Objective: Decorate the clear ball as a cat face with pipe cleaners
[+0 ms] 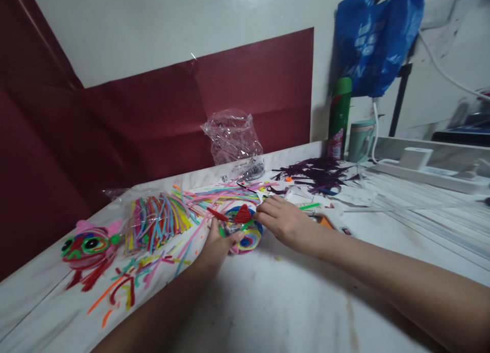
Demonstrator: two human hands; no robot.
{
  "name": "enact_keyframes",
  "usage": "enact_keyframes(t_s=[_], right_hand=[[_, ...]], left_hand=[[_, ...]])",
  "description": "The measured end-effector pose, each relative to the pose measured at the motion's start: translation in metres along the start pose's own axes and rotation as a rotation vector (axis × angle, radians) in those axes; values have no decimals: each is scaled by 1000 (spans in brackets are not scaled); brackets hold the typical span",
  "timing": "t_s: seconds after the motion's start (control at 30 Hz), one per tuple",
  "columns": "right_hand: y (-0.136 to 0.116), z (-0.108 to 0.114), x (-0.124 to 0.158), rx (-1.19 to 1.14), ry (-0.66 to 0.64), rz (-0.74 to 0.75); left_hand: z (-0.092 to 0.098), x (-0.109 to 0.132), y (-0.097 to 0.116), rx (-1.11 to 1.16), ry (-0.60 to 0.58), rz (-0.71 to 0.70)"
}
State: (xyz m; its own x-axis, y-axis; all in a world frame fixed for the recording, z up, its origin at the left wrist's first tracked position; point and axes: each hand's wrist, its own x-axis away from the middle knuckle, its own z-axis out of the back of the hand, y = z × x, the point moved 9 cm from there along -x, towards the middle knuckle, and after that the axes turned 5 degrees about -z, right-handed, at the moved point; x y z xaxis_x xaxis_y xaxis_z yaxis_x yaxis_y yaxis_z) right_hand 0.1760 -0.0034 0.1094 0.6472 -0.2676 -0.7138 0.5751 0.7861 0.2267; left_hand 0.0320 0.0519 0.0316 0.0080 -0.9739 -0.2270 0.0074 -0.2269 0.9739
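A round, multicoloured craft piece [251, 239] with red pointed parts on top sits between my hands at the middle of the table. My left hand [219, 243] grips its left side, the thumb lying across the front. On the right, my right hand [280, 221] has its fingers pinched on a thin green strip [248, 225] that lies across the piece; its other fingers are curled.
A finished-looking pink and red craft face [89, 251] stands at the left. Near it lie a bag of fuzzy strips [156, 222] and loose cut pieces. Behind are clear plastic [233, 138] and purple shreds [317, 174]; at right, a green cup [361, 141] and power strip [432, 175].
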Motion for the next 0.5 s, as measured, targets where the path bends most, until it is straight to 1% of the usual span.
enact_keyframes(t_s=[0.13,0.3,0.4,0.5], right_hand=[[1,13,-1,-23,100,-8],[0,42,-1,-110,296,-46],[0,57,-2,-135,357,-54],[4,77,-6,-101,434,-51]], left_hand=[[1,-1,-6,59,10,13],[5,-4,-17,163,2,38],[10,-8,-22,260,7,18],[14,-10,-23,309,14,-3]])
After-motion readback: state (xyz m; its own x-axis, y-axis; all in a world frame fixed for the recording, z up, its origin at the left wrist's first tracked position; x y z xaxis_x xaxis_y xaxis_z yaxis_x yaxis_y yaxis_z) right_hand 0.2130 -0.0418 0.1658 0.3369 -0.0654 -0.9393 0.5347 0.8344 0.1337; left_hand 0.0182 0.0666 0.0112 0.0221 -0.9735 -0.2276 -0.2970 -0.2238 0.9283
